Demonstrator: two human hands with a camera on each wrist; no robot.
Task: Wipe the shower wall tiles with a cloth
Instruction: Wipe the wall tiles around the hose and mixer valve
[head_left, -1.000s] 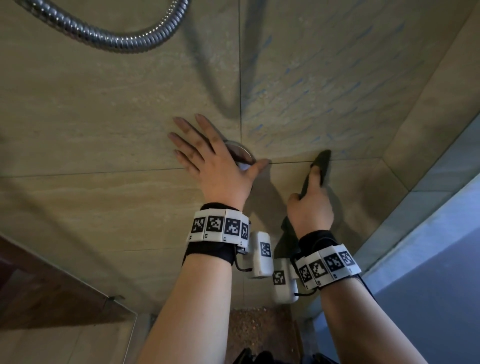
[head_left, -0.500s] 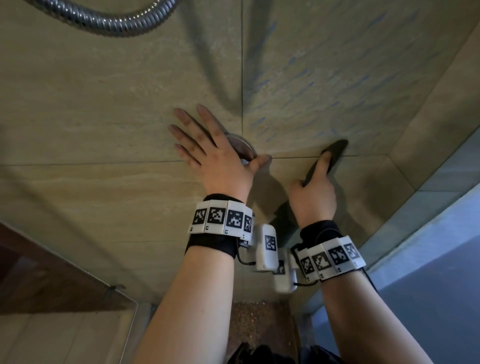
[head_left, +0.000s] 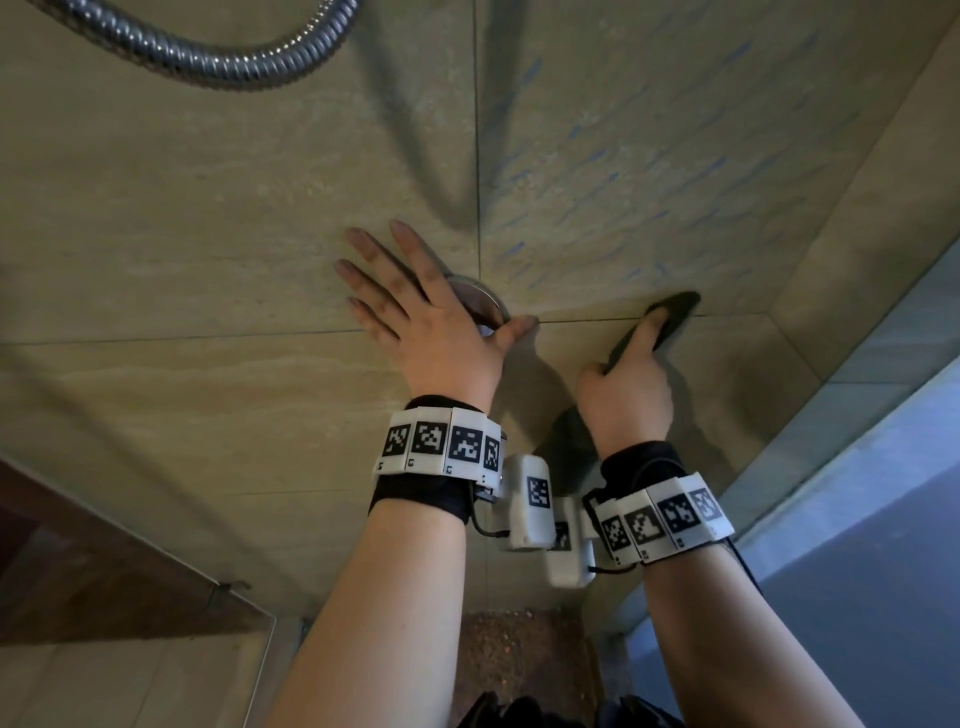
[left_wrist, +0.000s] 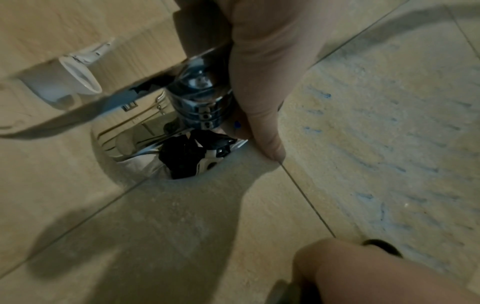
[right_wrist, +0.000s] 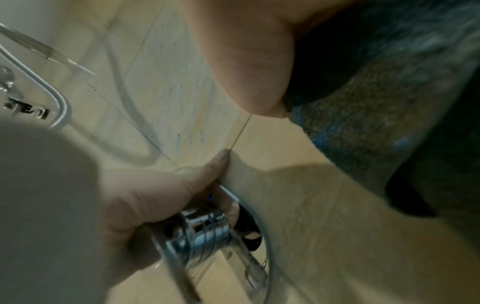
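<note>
Head view shows your right hand (head_left: 626, 395) clutching the dark cloth (head_left: 670, 312), one finger pressing it onto the wall tiles (head_left: 208, 208) at the grout line right of the chrome fitting (head_left: 480, 301). Your left hand (head_left: 431, 322) lies flat, fingers spread, over that fitting. Blue streaks (head_left: 597, 156) cover the tile above the cloth; they look like cleaner, though the blur leaves that uncertain. Spread more cloth under your palm, press evenly, and sweep overlapping strokes up through those streaks.
</note>
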